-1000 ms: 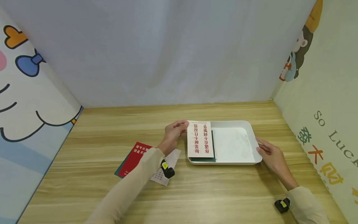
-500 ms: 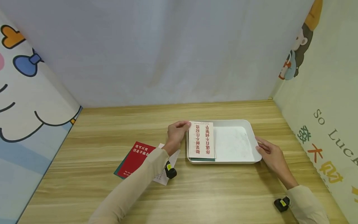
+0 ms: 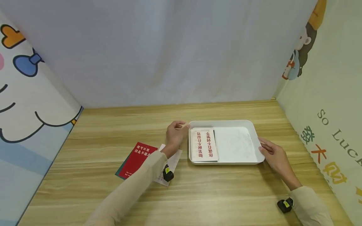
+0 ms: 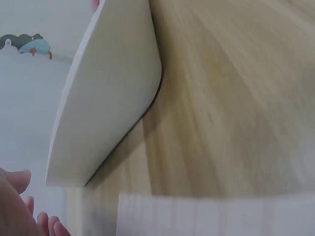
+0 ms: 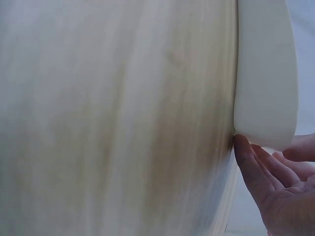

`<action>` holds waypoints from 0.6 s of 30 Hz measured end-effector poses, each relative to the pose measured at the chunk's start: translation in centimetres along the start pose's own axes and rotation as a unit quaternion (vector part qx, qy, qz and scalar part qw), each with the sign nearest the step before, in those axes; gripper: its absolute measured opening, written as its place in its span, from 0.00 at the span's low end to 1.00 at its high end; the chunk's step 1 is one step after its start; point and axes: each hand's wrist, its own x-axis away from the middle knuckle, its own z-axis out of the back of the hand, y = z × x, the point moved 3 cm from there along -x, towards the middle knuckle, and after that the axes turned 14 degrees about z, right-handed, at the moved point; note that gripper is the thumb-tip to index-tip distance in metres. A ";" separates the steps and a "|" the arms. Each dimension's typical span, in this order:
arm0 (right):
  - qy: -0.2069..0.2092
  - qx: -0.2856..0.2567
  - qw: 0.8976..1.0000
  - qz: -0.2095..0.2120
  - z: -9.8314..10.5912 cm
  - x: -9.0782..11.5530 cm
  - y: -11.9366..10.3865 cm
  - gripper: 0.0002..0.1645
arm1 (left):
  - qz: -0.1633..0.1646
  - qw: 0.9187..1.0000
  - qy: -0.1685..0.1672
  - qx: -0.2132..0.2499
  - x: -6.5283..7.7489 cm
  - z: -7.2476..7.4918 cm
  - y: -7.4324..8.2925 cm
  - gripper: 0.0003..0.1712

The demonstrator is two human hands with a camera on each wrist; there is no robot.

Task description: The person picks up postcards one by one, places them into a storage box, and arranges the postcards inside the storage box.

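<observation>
A cream card with red characters (image 3: 204,145) lies on top of a small stack at the left end of the white tray (image 3: 234,160). Beside the tray's left rim is my left hand (image 3: 174,135), its thumb and fingers parted with nothing between them. The left wrist view shows that hand's fingers (image 4: 43,222) apart from the tray wall (image 4: 110,73). My right hand (image 3: 273,156) holds the tray's right end. In the right wrist view its thumb (image 5: 301,147) is at the rim and the other fingers (image 5: 251,169) are at the lower edge.
Left of the tray, a red card (image 3: 135,160) overlaps a green one (image 3: 121,172) on the wooden table (image 3: 220,194). A white printed card (image 3: 176,158) lies partly under my left forearm. A grey curtain (image 3: 181,62) stands behind the table, with printed panels at both sides.
My left hand has let go of the cream card, which has dropped onto the stack inside the tray, and has drawn back slightly left. My right hand keeps its place on the tray.
</observation>
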 end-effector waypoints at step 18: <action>-0.010 0.005 1.000 -0.013 -0.1 0.1 -0.2 0.27 | -0.017 0.999 0.017 -0.045 -1.8 7.3 -1.4 0.19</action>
